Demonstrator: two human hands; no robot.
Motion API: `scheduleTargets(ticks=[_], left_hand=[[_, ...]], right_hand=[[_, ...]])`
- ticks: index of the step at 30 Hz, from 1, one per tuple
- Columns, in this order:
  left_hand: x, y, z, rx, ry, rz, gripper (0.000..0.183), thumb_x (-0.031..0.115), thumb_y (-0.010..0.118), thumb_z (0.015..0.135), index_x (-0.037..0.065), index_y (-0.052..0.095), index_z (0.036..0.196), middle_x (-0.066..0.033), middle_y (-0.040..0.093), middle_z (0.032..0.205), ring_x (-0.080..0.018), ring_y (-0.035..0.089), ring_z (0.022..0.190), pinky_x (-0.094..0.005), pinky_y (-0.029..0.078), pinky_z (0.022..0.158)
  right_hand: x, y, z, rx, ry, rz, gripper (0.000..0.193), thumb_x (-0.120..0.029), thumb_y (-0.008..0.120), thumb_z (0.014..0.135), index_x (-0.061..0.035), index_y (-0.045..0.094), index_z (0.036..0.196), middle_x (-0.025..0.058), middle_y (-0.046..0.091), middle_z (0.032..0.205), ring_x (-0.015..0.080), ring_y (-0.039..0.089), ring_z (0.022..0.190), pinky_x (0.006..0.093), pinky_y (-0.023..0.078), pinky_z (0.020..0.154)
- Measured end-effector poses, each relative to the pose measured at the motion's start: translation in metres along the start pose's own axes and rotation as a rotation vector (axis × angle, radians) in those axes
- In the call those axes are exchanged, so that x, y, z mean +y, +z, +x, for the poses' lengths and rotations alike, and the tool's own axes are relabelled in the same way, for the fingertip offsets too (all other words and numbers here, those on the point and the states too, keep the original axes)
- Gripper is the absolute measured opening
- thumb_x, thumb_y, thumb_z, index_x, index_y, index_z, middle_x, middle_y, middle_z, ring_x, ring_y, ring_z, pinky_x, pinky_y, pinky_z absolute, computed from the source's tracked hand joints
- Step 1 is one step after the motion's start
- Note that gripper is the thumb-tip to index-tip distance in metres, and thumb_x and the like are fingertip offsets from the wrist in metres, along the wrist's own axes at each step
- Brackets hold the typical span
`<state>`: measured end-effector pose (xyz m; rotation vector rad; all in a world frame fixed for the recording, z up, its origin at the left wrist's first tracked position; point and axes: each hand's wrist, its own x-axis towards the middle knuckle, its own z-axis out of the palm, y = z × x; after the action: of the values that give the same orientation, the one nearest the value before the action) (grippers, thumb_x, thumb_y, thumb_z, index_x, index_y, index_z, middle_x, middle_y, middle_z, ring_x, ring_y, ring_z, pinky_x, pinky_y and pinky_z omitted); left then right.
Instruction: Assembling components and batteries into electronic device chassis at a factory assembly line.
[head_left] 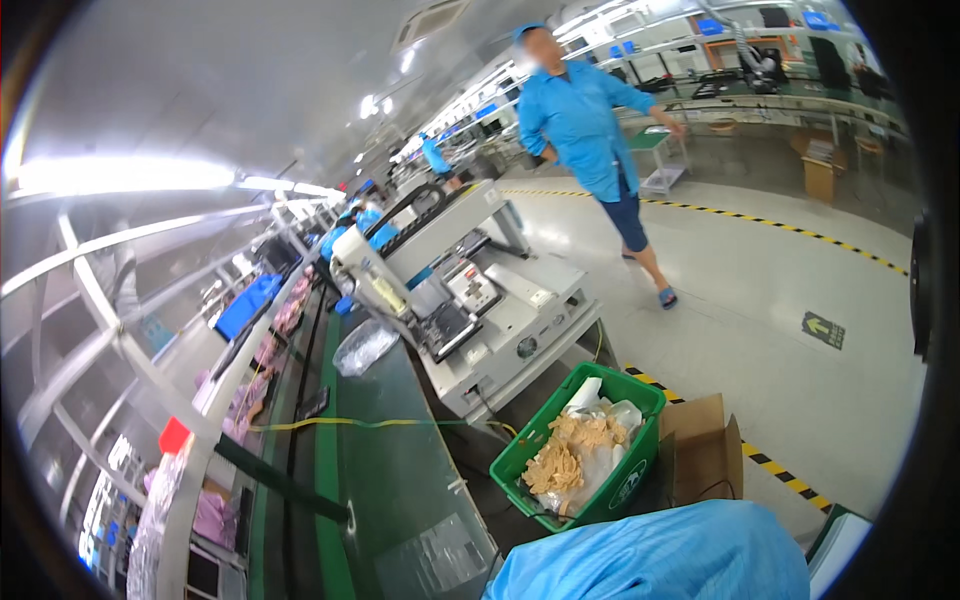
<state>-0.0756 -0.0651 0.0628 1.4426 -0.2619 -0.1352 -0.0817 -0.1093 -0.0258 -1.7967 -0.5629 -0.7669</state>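
Neither of my hands shows in the head view. A broad fold of blue work-coat cloth [660, 555] fills the lower right edge and hides whatever lies behind it. Just beyond the cloth stands a green plastic bin [645, 455], filled with crumpled tan material [556, 465] and clear plastic film. An open cardboard box [700, 450] sits against its right side. To the left runs a dark green workbench [390, 470], where a clear plastic sheet [440, 555] lies near the lower edge. Farther along the bench is a crumpled clear bag [365, 347].
A white benchtop machine [520, 320] with a raised gantry stands past the bin. A yellow-green cable [380, 422] crosses the bench. Beyond, a person [590, 140] in a blue coat is on the grey floor, near black-and-yellow tape [780, 222]. Metal framing [130, 350] rises at left.
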Motion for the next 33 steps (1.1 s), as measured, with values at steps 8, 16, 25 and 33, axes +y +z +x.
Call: scheduleTargets(ticks=[8, 16, 25, 33], left_hand=[[-0.037, -0.066, -0.003, 0.375, 0.056, -0.248, 0.051, 0.047, 0.06, 0.101, 0.004, 0.053, 0.129, -0.0144, 0.064, 0.118, -0.0278, 0.064, 0.103, -0.041, 0.056, 0.089], [-0.039, -0.097, 0.005, 0.463, -0.042, -0.441, 0.08, 0.075, 0.051, 0.09, 0.002, 0.053, 0.124, -0.0142, 0.063, 0.107, -0.0286, 0.065, 0.086, -0.0427, 0.054, 0.083], [-0.037, -0.094, -0.004, 0.485, -0.091, -0.484, 0.073, 0.078, 0.048, 0.091, 0.011, 0.052, 0.119, -0.0087, 0.063, 0.107, -0.0217, 0.065, 0.085, -0.0343, 0.052, 0.067], [-0.057, -0.1, 0.017, 0.693, 0.246, -0.072, 0.051, 0.052, 0.055, 0.103, 0.004, 0.051, 0.12, -0.0089, 0.064, 0.097, -0.0144, 0.063, 0.08, -0.0295, 0.054, 0.068]], right_hand=[[0.041, 0.003, -0.004, -0.019, 0.103, 0.6, 0.009, -0.008, 0.07, 0.09, -0.0029, 0.064, 0.084, 0.0052, 0.067, 0.077, 0.0165, 0.064, 0.071, 0.0317, 0.047, 0.062], [-0.014, -0.044, 0.028, -0.127, 0.26, 0.241, 0.012, -0.004, 0.071, 0.089, 0.0009, 0.071, 0.101, 0.0113, 0.067, 0.087, 0.0195, 0.071, 0.071, 0.031, 0.058, 0.066], [-0.035, -0.017, 0.048, -0.183, 0.066, 0.2, 0.018, 0.003, 0.073, 0.083, -0.0005, 0.073, 0.101, 0.0103, 0.068, 0.087, 0.0202, 0.071, 0.074, 0.0291, 0.058, 0.068], [-0.034, -0.014, 0.064, -0.313, -0.01, 0.041, 0.011, 0.005, 0.072, 0.083, 0.0009, 0.072, 0.093, 0.011, 0.069, 0.085, 0.0178, 0.07, 0.068, 0.0266, 0.056, 0.062]])
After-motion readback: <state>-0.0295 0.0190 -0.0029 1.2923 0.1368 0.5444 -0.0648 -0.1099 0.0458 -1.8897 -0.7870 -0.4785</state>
